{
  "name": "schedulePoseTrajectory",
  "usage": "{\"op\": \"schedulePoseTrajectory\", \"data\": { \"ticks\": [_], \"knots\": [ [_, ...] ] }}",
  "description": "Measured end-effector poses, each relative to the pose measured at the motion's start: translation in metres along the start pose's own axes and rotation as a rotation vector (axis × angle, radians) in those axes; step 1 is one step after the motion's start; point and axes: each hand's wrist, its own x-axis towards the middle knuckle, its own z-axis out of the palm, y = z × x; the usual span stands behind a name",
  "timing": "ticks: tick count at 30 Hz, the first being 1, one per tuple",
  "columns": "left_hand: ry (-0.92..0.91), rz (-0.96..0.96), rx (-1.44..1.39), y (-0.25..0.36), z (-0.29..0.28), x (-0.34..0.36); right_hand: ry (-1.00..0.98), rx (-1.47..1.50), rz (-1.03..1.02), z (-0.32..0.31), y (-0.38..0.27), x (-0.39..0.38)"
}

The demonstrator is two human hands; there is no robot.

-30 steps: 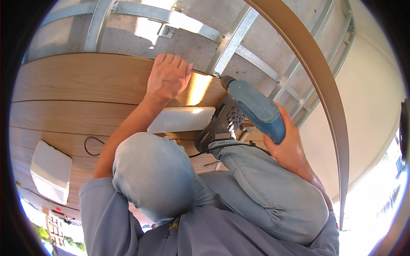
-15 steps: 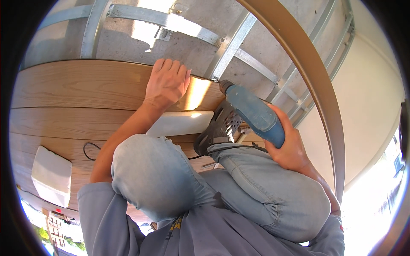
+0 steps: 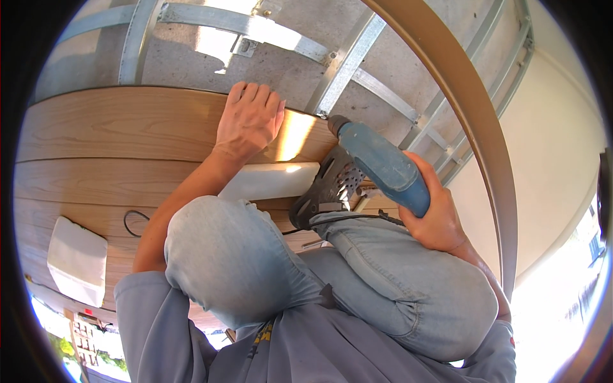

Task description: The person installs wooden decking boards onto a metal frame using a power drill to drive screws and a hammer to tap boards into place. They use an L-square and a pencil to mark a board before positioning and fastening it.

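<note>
My right hand (image 3: 438,210) grips a blue corded drill (image 3: 385,158) at the rear. The drill's dark chuck end (image 3: 338,124) meets the far edge of a wood-grain plank, where it touches a galvanised metal bar (image 3: 348,64); the bit is too small to make out. My left hand (image 3: 249,124) lies on the outermost wood-grain plank (image 3: 128,121), its fingers bent over the far edge and closed on it. Past that edge the fingertips are hidden. Under the drill shows my perforated dark shoe (image 3: 329,182).
Metal framing over a concrete floor (image 3: 191,57) stretches beyond the planks. A long curved-looking brown strip (image 3: 472,115) runs down the right, beside a pale wall (image 3: 549,127). White blocks lie on the planks, one by my shoe (image 3: 271,181), another at left (image 3: 76,262). A black cord (image 3: 357,219) crosses my leg.
The rear of the drill and my right hand have shifted very slightly to the right. My left hand keeps its hold on the plank edge.
</note>
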Motion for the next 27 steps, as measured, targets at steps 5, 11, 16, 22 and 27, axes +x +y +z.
{"op": "schedulePoseTrajectory", "data": {
  "ticks": [5,11,16,22,27],
  "knots": [
    [0.007,-0.004,0.005,0.001,-0.001,0.0,-0.006,-0.024,-0.026,-0.001,0.001,0.002],
    [0.021,-0.018,-0.015,0.0,0.001,-0.005,-0.074,0.069,0.062,0.0,-0.006,0.011],
    [0.023,-0.013,-0.014,-0.001,0.001,-0.004,-0.059,0.0,0.043,-0.001,-0.004,0.009],
    [0.058,0.003,-0.002,0.0,0.003,-0.008,-0.036,-0.056,0.006,0.011,-0.011,0.001],
    [0.044,-0.003,0.044,0.002,0.003,-0.01,0.065,-0.084,-0.03,0.034,-0.004,-0.011]
  ]
}}
